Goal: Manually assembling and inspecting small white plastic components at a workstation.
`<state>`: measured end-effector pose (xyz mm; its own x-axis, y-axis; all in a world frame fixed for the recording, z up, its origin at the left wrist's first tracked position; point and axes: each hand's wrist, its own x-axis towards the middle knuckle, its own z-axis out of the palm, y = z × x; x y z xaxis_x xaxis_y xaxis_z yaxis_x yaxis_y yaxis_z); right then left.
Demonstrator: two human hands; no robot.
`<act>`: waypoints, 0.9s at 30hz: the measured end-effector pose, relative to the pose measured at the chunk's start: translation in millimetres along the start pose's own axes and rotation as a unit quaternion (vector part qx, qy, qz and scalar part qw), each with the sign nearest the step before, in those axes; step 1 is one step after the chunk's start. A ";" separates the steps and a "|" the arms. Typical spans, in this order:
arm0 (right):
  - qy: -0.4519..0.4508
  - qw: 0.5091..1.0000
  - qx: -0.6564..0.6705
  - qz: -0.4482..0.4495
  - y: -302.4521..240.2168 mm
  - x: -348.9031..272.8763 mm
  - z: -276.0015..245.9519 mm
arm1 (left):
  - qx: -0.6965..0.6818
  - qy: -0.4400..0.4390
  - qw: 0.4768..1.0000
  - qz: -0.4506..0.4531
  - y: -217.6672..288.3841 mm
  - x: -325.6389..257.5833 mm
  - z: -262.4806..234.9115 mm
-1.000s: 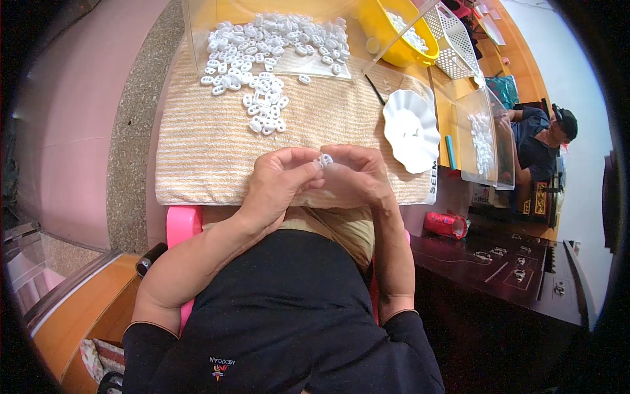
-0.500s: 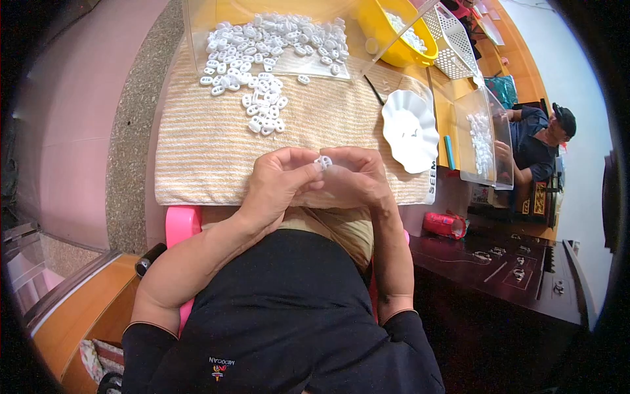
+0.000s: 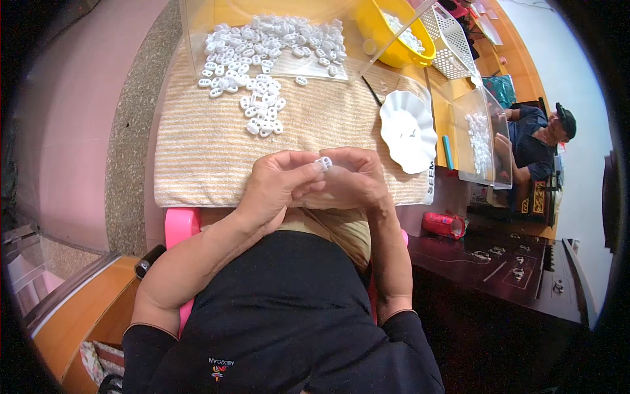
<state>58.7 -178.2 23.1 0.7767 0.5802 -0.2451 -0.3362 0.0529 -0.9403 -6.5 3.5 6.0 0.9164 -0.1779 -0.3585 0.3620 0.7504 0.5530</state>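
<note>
Above the near part of a striped towel (image 3: 197, 144), my two hands meet over one small white plastic piece (image 3: 325, 163), an oval with holes through it. My left hand (image 3: 270, 184) pinches it between thumb and forefinger from the left. From the other side my right hand (image 3: 363, 180) closes thumb and forefinger on the same piece; its other fingers are partly hidden. Beyond my hands lies a loose cluster of like pieces (image 3: 262, 105), trailing from a larger white heap (image 3: 262, 49) at the mouth of a clear plastic box (image 3: 187, 33).
Right of my hands sits a white wavy-edged dish (image 3: 403, 121) holding tiny bits, with a dark thin stick (image 3: 371, 90) beside it. A yellow basin (image 3: 377, 39) and a white perforated basket (image 3: 449, 43) stand farther back. At the right, another person (image 3: 535, 141) works by a clear bin (image 3: 479, 148).
Both hands stay almost in place on the white plastic piece, which looks slightly turned. The whole view has shifted a little; nothing was put down or picked up.
</note>
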 end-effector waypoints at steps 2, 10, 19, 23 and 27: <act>0.003 1.000 0.016 0.005 -0.8 -0.3 0.7 | -0.019 0.002 1.000 -0.010 1.0 -0.7 1.7; 0.006 1.000 0.005 -0.013 -0.9 -1.8 -0.1 | -0.074 -0.012 0.996 -0.039 2.3 -2.3 3.7; -0.002 0.998 -0.042 -0.040 -4.0 -4.6 0.7 | -0.072 -0.028 0.996 -0.042 3.1 -2.4 3.5; -0.012 0.996 -0.041 -0.074 -0.3 -2.3 -0.7 | -0.081 -0.045 0.995 -0.043 2.7 -2.0 2.2; -0.063 0.990 -0.038 -0.119 4.2 1.4 -4.8 | -0.078 -0.065 0.994 -0.036 5.5 -3.2 4.5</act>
<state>61.0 -181.0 17.6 0.7549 0.6558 0.0121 -0.1069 0.1412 -0.9842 -6.7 5.3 13.6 0.9074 -0.3075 -0.2865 0.4053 0.8206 0.4030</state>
